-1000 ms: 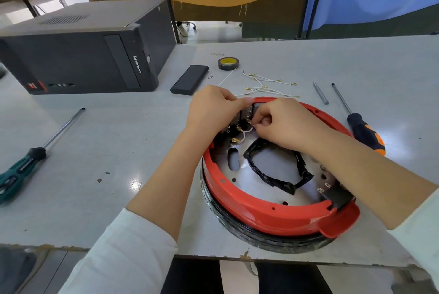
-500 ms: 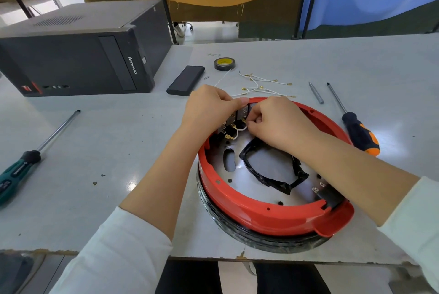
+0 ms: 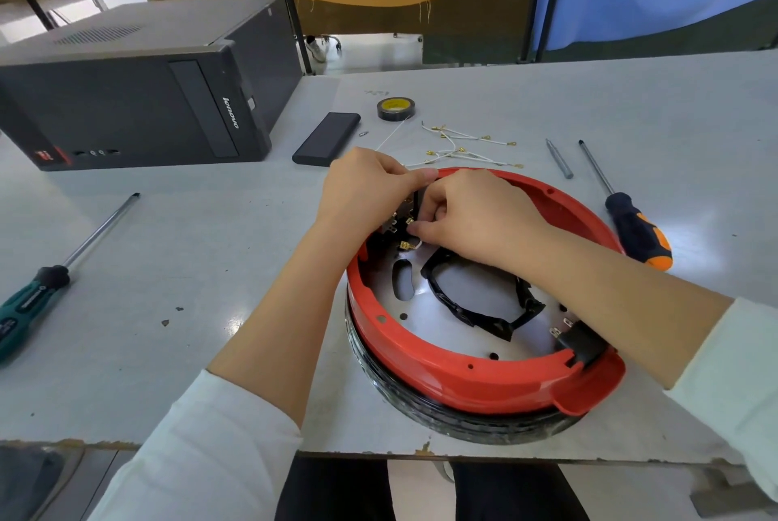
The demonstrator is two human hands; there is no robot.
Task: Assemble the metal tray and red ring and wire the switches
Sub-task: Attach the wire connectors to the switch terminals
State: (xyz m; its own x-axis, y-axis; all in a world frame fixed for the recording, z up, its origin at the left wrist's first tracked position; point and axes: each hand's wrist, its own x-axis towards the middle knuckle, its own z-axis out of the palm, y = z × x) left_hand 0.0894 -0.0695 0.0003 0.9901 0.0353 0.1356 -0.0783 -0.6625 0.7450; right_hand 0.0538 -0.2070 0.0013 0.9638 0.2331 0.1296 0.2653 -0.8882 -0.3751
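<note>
Inside the red ring (image 3: 475, 388), on the metal tray (image 3: 471, 289): both hands' curled grips, apparently on the switches (image 3: 398, 221).

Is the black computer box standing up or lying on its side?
Lying on its side: the computer box rests flat on the table, and its logo reads sideways.

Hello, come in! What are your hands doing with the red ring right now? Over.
Both hands at switch block inside red ring. Right hand pinching white wire; left hand steadying block. Nothing blocking.
</note>
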